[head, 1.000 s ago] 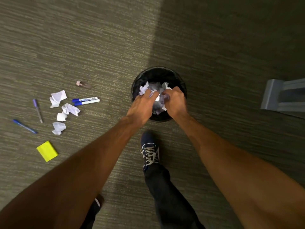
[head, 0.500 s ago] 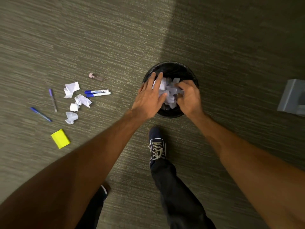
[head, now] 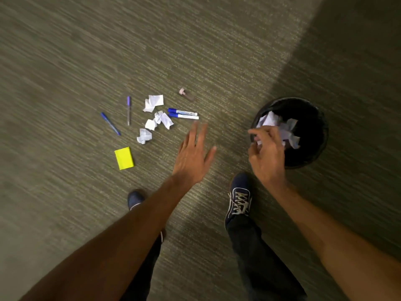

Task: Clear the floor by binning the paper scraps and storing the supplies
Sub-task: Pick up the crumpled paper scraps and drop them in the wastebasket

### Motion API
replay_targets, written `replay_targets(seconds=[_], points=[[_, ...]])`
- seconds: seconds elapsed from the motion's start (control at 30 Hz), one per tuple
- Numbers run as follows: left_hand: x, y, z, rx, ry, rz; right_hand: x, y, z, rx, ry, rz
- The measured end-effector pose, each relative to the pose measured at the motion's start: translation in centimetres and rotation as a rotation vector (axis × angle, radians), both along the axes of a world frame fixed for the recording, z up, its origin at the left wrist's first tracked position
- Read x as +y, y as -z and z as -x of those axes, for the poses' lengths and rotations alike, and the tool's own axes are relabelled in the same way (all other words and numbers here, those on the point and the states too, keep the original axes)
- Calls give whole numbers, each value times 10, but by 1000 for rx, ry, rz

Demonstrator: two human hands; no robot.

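Lying crumpled, white paper scraps (head: 155, 117) on carpet (head: 65, 61), black bin (head: 312, 148) half-full

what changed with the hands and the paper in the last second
Both hands let go of the crumpled paper, which now lies in the black bin. The left hand swung out left, open, toward the floor scraps; the right hand drew back to the bin's near rim, fingers loosely curled. Scraps, pens, markers and yellow pad stayed put.

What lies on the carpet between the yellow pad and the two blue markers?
In the head view, crumpled paper scraps lie between the yellow pad and the blue markers; the rest of that stretch is bare carpet.
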State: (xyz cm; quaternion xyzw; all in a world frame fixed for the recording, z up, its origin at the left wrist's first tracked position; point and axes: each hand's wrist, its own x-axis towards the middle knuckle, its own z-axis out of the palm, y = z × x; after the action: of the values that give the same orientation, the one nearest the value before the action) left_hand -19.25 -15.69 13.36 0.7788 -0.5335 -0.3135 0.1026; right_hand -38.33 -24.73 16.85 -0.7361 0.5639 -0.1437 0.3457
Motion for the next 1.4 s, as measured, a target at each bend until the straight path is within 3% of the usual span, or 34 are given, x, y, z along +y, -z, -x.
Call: replay_targets(seconds=[0.13, 0.37, 0.57, 0.87, 1.27, 1.4], points=[[39, 14, -51, -61, -72, -52, 25, 16, -43, 41, -122, -53], [89, 57, -131, -115, -158, -189, 55, 69, -127, 342, -449, -160], [106, 124, -191, -176, -172, -202, 71, 147, -197, 345, -541, -202], [87, 233, -241, -177, -198, -232, 52, 272, -298, 348, -570, -110], [62, 271, -256, -216, -89, -213, -4, 297, -378, 298, -550, -93], [57, 269, -264, -243, -33, -185, -22, 298, -391, 432, -667, -92]])
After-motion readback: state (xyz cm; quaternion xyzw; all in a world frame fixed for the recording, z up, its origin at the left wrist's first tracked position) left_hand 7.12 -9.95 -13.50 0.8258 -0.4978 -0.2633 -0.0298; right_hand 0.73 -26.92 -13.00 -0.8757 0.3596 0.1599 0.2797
